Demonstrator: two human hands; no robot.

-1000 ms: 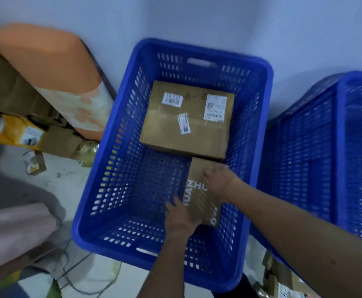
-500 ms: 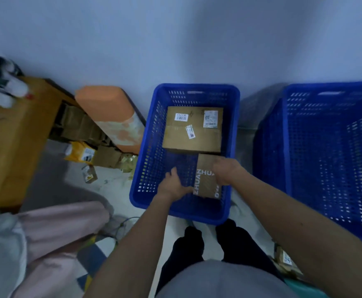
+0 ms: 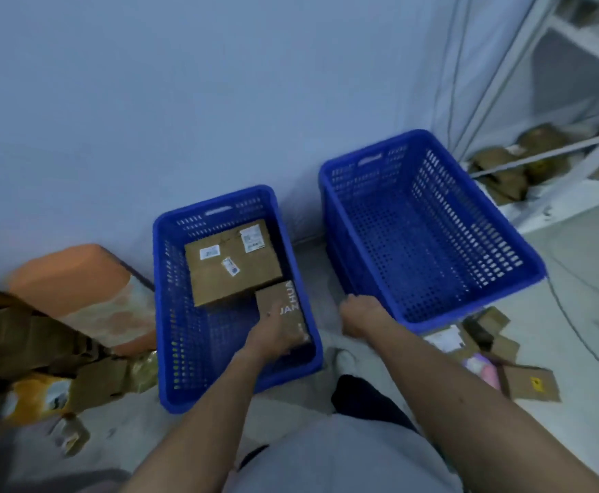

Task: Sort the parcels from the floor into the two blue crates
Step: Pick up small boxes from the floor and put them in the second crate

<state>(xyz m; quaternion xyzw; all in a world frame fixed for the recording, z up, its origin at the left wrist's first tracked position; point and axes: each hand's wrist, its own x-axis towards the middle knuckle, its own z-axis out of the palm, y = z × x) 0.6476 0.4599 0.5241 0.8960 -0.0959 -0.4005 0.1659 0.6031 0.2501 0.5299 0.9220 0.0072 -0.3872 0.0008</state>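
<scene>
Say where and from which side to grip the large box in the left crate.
Probably from above: grip the large box by its left and near edges. It lies flat with bare floor there; the small lettered box crowds its near right corner, and the left crate wall is close on its right.

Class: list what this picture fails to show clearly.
Head view throughout.
White labels on large brown cardboard box: print too small.
Small brown lettered box: left hand covers its near end; grip blurred.
Right hand: fingers hidden behind its back.
Floor parcels: hidden by right blue plastic crate.
</scene>
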